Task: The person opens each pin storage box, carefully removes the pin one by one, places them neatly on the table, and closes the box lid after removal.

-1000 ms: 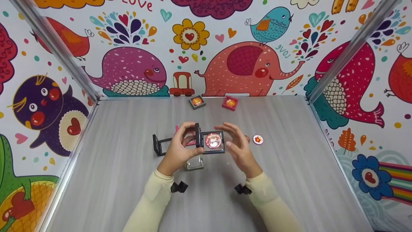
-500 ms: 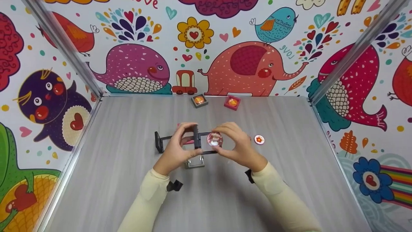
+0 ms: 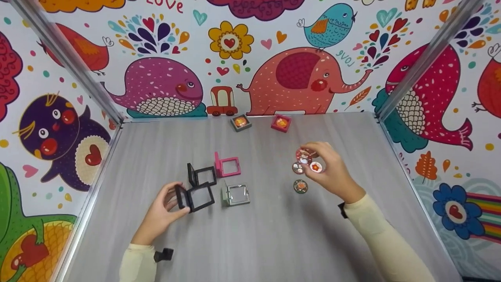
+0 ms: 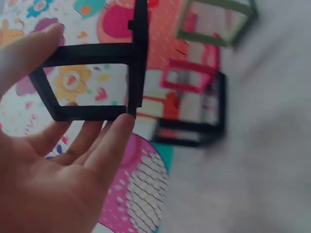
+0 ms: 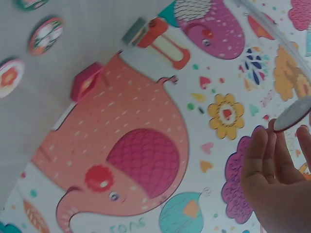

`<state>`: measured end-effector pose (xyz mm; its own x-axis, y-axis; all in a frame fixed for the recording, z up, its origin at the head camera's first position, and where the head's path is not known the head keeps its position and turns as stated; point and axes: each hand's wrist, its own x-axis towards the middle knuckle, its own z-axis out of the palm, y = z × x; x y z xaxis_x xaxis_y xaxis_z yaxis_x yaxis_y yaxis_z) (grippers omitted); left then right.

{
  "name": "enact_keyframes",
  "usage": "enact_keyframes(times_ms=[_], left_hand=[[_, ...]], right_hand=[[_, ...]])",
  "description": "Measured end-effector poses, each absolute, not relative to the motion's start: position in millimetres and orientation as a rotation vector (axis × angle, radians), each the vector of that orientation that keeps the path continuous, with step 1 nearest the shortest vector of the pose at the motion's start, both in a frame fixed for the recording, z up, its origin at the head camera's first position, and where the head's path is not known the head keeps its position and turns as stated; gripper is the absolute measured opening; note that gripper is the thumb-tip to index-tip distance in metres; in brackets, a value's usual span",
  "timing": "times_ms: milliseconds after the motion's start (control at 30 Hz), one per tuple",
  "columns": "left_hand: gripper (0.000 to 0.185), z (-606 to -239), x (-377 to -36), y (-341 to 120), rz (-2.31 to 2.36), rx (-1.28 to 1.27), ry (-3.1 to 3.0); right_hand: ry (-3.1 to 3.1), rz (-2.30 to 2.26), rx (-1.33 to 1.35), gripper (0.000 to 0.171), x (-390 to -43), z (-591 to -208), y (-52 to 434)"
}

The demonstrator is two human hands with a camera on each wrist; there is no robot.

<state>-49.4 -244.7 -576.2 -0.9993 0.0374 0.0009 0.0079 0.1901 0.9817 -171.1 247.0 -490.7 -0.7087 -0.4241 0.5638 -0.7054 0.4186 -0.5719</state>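
My left hand (image 3: pixel 159 211) grips a black hinged square frame (image 4: pixel 92 52) by its raised panel, thumb on the near side and fingers behind. The frame hangs unfolded, its opening bare, close over the left part of the table. At the right, my right hand (image 3: pixel 334 172) pinches a round red badge (image 3: pixel 303 155) by its edge; its pale back (image 5: pixel 294 114) faces the right wrist camera. Beneath and beside that hand lie a red-flower badge (image 3: pixel 316 167), another patterned badge (image 3: pixel 298 168) and a dark-rimmed badge (image 3: pixel 300 187).
Beside the held frame stand a second black frame (image 3: pixel 191 176), a pink frame (image 3: pixel 218 165) and a grey-green frame (image 3: pixel 238 203), all unfolded. A grey box (image 3: pixel 246 126) and a pink box (image 3: pixel 274 127), each with an orange disc, sit by the patterned back wall (image 3: pixel 270 15).
The right hand has taken the red badge out of the black frame and carried it right, over the other badges. The left hand has moved left and nearer with the frame.
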Motion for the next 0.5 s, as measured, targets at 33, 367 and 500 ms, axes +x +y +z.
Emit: enact_keyframes(times_ms=[33,367,500], left_hand=[[0.082,-582.7,-47.7,-245.7,1.958,0.005,2.402],[0.084,-619.4,-48.5,-239.2,1.831,-0.146,2.412],[0.084,-624.9,-52.4,-235.8,1.814,-0.151,2.421]], right_hand=[[-2.378,1.153,0.958,0.056,-171.3,-492.5,252.8],[-2.692,0.943,0.864,0.052,-174.1,-536.0,291.2],[-2.787,0.803,0.863,0.052,-177.3,-562.8,299.2]])
